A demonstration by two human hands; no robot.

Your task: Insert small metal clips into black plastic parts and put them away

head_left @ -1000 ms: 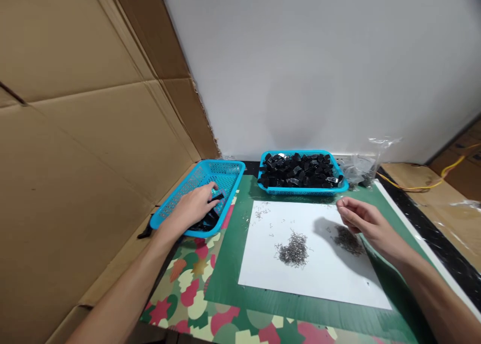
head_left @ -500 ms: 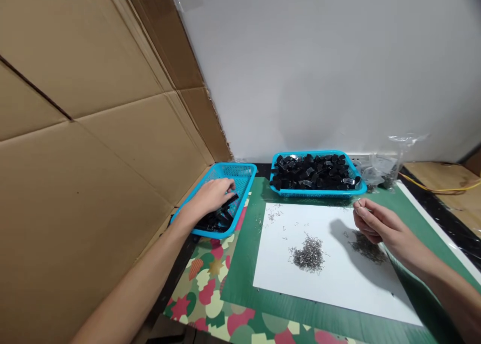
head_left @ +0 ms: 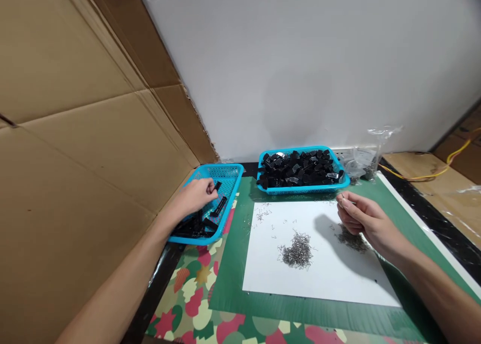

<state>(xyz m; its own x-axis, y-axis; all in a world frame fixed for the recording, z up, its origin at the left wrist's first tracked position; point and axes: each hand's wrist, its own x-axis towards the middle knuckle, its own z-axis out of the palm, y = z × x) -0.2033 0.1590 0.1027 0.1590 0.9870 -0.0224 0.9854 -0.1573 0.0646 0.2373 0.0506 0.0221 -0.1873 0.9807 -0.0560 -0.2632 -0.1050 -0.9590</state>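
My left hand (head_left: 198,195) is over the left blue basket (head_left: 237,183), fingers curled closed round a black plastic piece (head_left: 218,185) whose end sticks out past them. Under and beside it, more long black plastic pieces (head_left: 219,207) lie in the basket. Above the right part of a white sheet (head_left: 263,274), my right hand (head_left: 358,214) is closed in a pinch. Between thumb and forefinger shows the tip of a small thin metal wire piece (head_left: 342,196). Below that hand is a pile of tiny metal pieces (head_left: 352,238); a second pile of bent wire pieces (head_left: 297,250) lies mid-sheet.
Behind the sheet stands another blue basket (head_left: 300,189), heaped with black plastic parts (head_left: 296,168). Clear plastic bags (head_left: 361,163) sit to its right. A cardboard wall (head_left: 93,183) rises on the left. Green mat (head_left: 229,284) and patterned paper (head_left: 195,304) cover the table.
The view has swung so that things sit further left. My left hand has drawn back slightly within the basket, uncovering a black piece lying there. My right hand keeps its pinch.
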